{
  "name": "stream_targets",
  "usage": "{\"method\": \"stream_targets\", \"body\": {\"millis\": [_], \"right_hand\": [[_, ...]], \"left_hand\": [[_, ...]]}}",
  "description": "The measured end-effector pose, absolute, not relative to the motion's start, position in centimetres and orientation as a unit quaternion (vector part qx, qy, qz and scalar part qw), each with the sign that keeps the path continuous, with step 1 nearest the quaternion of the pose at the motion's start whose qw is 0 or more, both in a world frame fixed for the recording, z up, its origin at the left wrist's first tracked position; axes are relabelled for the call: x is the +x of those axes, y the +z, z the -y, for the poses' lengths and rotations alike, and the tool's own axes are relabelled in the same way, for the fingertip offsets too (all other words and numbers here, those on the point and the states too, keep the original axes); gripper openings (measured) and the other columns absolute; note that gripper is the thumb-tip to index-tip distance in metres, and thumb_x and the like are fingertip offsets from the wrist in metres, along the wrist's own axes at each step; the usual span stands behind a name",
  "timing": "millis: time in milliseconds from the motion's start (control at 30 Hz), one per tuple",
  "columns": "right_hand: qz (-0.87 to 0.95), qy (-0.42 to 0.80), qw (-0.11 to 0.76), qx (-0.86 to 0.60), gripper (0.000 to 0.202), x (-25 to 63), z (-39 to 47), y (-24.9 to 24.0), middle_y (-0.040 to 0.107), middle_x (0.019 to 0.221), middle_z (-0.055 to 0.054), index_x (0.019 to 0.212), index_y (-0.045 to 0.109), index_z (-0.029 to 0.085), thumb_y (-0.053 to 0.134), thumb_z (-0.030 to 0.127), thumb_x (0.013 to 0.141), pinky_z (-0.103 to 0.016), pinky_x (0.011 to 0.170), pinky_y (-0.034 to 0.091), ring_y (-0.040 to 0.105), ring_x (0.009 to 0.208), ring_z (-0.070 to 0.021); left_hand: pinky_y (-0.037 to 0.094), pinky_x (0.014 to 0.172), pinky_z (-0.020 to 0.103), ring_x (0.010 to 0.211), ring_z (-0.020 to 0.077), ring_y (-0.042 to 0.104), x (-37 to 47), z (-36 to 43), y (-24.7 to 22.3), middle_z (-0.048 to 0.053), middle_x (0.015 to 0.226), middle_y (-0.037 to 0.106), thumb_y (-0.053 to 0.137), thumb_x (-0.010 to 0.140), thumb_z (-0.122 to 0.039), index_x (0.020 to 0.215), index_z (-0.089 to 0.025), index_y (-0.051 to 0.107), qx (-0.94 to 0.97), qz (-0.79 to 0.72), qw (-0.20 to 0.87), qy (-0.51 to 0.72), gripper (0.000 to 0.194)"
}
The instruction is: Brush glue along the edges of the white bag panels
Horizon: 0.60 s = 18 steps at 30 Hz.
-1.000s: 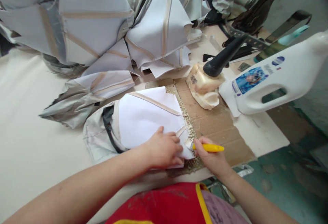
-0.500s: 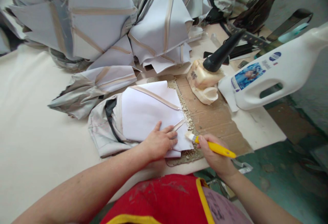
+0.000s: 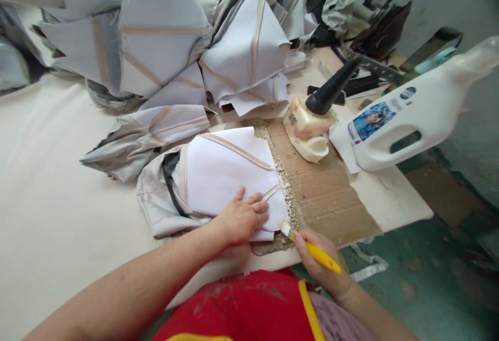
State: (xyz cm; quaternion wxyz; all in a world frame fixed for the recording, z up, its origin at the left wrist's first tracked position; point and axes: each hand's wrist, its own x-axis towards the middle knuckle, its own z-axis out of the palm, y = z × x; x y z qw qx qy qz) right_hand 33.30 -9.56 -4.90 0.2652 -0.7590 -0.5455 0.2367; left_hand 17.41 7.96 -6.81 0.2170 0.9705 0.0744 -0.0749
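A white stiff-lined shoe or boot upper piece [image 3: 222, 174], with beige tape strips and a grey fabric end, lies flat on the table. My left hand [image 3: 244, 219] rests on it with spread fingers, palm down near its lower right corner. In my right hand [image 3: 317, 252] is a yellow-handled paintbrush [image 3: 322, 257], gripped near the ferrule. Its pale bristles touch the right edge of the white piece close to the lower corner. Under that edge shows a board [image 3: 288, 195] crusted with dried, crumbly residue.
Brown cardboard [image 3: 327, 190] covers the table's right side. A cut-down plastic container [image 3: 304, 128] with a black cone-shaped piece [image 3: 331, 89] stands there, beside a large white bottle [image 3: 421, 112]. Similar pieces [image 3: 163, 44] are heaped at the back. The table edge [image 3: 424, 213] drops to a green floor.
My right hand has moved down and slightly left, bringing the brush along the right edge toward the lower corner. The left hand stays on the piece. The view has shifted slightly.
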Motion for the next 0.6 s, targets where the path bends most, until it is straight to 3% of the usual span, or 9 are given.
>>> {"method": "stream_targets", "body": {"millis": [167,333,500,600], "right_hand": [[0.523,0.202,0.259,-0.787,0.035,33.8,10.2,-4.1,0.050,0.053,0.001,0.058,0.047,0.021,0.039,0.033,0.090,-0.026,0.052,0.035,0.050,0.051,-0.0136],[0.583,0.174,0.299,-0.735,0.022,35.0,8.4,-4.0,0.058,0.068,-0.003,0.073,0.054,0.020,0.042,0.026,0.089,-0.028,0.064,0.041,0.054,0.066,-0.0159],[0.652,0.217,0.260,-0.678,0.021,34.7,9.4,-5.2,0.059,0.071,-0.005,0.077,0.061,0.023,0.044,0.028,0.088,-0.032,0.065,0.047,0.055,0.069,-0.0189],[0.609,0.199,0.302,-0.705,0.013,33.4,9.1,-4.3,0.062,0.090,-0.006,0.090,0.063,0.028,0.053,0.035,0.086,-0.031,0.066,0.049,0.058,0.080,-0.0192]], "left_hand": [[0.016,0.102,0.057,0.132,0.0245,0.022,16.7,-7.6,-6.9,-0.001,0.139,0.038,0.049,0.083,-0.046,0.122,-0.032,0.048,0.978,-0.080,0.176,-0.076,0.041],[0.011,0.099,0.064,0.134,0.0316,0.012,15.9,-6.3,-6.3,0.006,0.145,0.025,0.053,0.069,-0.067,0.131,-0.030,0.040,0.980,-0.110,0.146,-0.074,0.074],[0.008,0.096,0.069,0.133,0.0376,0.011,16.2,-6.3,-6.5,0.008,0.145,0.025,0.063,0.060,-0.065,0.134,-0.030,0.035,0.974,-0.150,0.141,-0.095,0.086],[0.015,0.095,0.068,0.131,0.0381,0.015,15.9,-5.5,-6.3,0.007,0.145,0.025,0.061,0.061,-0.065,0.135,-0.030,0.033,0.977,-0.144,0.123,-0.099,0.087]]}}
